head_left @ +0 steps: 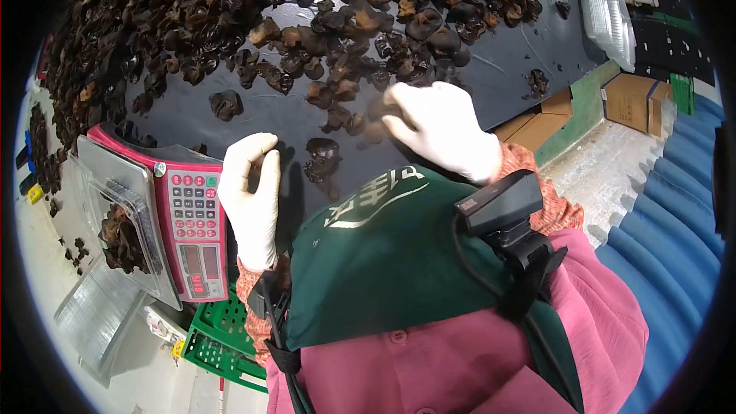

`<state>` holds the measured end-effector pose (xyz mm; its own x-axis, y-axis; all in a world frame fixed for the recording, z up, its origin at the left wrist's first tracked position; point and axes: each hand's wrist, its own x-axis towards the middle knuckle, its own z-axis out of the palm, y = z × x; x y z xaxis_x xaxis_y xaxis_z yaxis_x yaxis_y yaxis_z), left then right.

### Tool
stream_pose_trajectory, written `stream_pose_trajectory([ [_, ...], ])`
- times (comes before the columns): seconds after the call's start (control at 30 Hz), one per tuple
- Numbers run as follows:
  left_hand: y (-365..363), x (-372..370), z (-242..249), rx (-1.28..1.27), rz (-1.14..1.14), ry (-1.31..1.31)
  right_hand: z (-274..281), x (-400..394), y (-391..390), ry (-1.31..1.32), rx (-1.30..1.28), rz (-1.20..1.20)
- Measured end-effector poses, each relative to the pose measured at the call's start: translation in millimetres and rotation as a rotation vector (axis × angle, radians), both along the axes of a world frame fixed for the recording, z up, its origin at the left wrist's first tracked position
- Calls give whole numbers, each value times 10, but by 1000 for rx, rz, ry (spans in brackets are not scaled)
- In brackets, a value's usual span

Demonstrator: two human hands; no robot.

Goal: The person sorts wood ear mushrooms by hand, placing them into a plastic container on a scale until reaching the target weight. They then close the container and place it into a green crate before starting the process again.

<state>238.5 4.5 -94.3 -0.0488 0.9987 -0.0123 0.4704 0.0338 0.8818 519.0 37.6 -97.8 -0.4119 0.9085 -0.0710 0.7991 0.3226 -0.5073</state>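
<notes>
My right hand (443, 121), in a white glove, is over the dark table with thumb and forefinger closing on a motion-blurred brown wood ear mushroom (375, 109). My left hand (253, 198), also gloved in white, is beside the scale with fingers curved and the thumb apart; nothing shows between them. Between the hands lies a dark wood ear mushroom (322, 158). To the left, a red scale (163, 184) with a keypad and lit red digits carries a clear plastic tray (156, 241) with wood ear mushrooms (123, 239) in it.
A large heap of wood ear mushrooms (192, 15) covers the far part of the table (498, 69). Clear plastic trays (608, 19) are stacked at the far right corner. Cardboard boxes (630, 103) stand right of the table, and a green crate (222, 345) is below the scale.
</notes>
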Motion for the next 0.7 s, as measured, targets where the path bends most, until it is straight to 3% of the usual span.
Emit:
stream_pose_trajectory([
  [0.1, 136, 60, -49, 19, -42, -13, 243, 101, -37, 136, -269, -50],
  [0.23, 398, 360, 38, -66, -174, 227, 169, 100, -77, 74, -136, 123],
  [0.37, 556, 461, -197, 258, -307, 529, 142, 62, -41, 96, -12, 74],
  [0.53, 384, 259, -49, -136, -9, 32, 45, 84, 78, 102, 200, -61],
  [0.6, 337, 262, 28, -157, 72, -98, 40, -65, 255, 66, 271, -131],
  [0.7, 311, 179, 72, -299, 98, -292, -174, -198, 358, 6, 273, 28],
])
